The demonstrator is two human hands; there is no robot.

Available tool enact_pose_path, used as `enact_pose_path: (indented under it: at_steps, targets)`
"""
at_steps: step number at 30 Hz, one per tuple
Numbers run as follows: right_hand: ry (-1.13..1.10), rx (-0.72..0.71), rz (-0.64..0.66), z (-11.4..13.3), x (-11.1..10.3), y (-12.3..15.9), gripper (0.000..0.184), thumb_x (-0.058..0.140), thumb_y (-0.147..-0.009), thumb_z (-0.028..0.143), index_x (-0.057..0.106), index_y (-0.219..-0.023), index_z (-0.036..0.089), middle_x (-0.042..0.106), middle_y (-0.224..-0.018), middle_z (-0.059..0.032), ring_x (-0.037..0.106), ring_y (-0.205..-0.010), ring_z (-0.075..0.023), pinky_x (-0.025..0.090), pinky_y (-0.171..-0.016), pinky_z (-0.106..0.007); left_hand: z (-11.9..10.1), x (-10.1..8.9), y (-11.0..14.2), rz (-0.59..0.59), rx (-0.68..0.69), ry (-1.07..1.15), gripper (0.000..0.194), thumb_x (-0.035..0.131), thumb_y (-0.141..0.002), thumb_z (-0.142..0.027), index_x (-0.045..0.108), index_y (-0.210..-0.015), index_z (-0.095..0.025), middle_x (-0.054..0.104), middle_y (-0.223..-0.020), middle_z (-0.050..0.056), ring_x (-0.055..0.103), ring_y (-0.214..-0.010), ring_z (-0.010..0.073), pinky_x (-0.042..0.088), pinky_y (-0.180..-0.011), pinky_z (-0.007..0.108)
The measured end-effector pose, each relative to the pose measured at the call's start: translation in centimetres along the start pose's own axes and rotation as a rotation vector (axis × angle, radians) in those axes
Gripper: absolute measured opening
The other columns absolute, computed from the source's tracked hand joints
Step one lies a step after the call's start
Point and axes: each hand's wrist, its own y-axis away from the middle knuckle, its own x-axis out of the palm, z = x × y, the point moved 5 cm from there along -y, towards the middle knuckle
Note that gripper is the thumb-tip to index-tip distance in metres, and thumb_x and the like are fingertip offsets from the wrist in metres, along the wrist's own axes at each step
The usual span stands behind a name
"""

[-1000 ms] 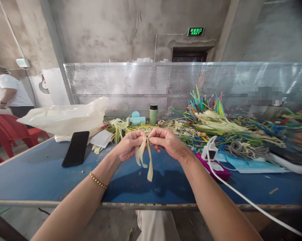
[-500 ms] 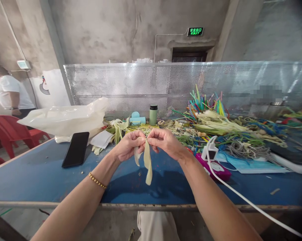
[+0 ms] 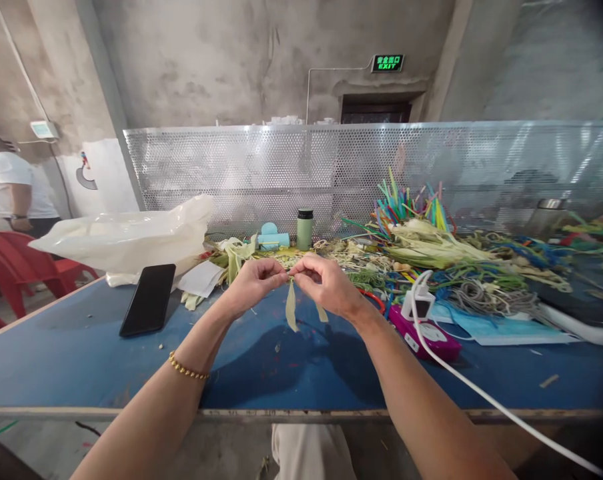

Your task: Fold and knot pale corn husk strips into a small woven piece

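Above the blue table (image 3: 251, 380), my left hand (image 3: 254, 287) and my right hand (image 3: 327, 285) meet almost fingertip to fingertip. Both are closed in a pinch on a pale yellow-green strip of corn husk (image 3: 291, 308). One end of the husk dangles between the hands, and another end shows below my right fingers. The part at the fingertips is too small and covered to make out. A gold bead bracelet circles my left wrist.
A black phone (image 3: 148, 300) lies on the left, near a large whitish plastic bag (image 3: 126, 240). Behind my hands stands a green bottle (image 3: 305, 230). Husks (image 3: 431, 243) and coloured cords heap up on the right, beside a purple power strip (image 3: 431, 337) with a white cable.
The husk's hanging ends have shifted: the middle one hangs shorter, and one now shows under my right hand instead of my left. The person at far left has moved slightly left.
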Motion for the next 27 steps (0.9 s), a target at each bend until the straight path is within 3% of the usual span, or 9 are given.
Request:
enact_pose_path:
  at_steps: [4,10,16,27]
  targets:
    - [-0.005,0.026,0.015,0.1,0.2,0.1,0.009,0.055,-0.080,0.014,0.064,-0.077,0.015,0.054,-0.072,-0.0007,0.047,-0.062,-0.0107,0.037,-0.057,-0.024,0.3,0.2,0.0,0.043,-0.032,-0.084,0.031,0.064,-0.079,-0.040,0.061,-0.065,-0.013,0.039,-0.057,-0.004,0.030,-0.056,0.0086,0.022,-0.052,0.025]
    - [-0.051,0.086,0.008,-0.8,0.9,0.2,0.005,0.057,-0.072,0.013,0.059,-0.074,0.016,0.055,-0.068,0.0006,0.050,-0.058,-0.0102,0.039,-0.055,-0.023,0.3,0.4,-0.1,0.019,-0.034,-0.066,0.029,0.064,-0.077,-0.039,0.064,-0.067,-0.012,0.044,-0.059,-0.003,0.034,-0.057,0.0092,0.023,-0.053,0.025]
    - [-0.112,0.094,-0.013,-1.2,1.0,0.2,0.006,0.057,-0.070,0.014,0.058,-0.075,0.017,0.056,-0.064,0.0022,0.051,-0.056,-0.0102,0.039,-0.052,-0.022,0.4,0.7,0.1,0.008,-0.073,0.121,0.025,0.068,-0.073,-0.037,0.066,-0.068,-0.012,0.049,-0.059,-0.002,0.035,-0.055,0.0083,0.024,-0.052,0.025]
    - [-0.458,0.272,0.036,-0.8,1.2,0.3,0.011,0.059,-0.069,0.013,0.057,-0.078,0.018,0.060,-0.058,0.0020,0.060,-0.053,-0.0136,0.044,-0.050,-0.024,0.3,0.9,0.5,0.059,-0.164,0.469,0.022,0.075,-0.067,-0.033,0.066,-0.068,-0.013,0.042,-0.053,-0.004,0.027,-0.049,0.0060,0.015,-0.049,0.026]
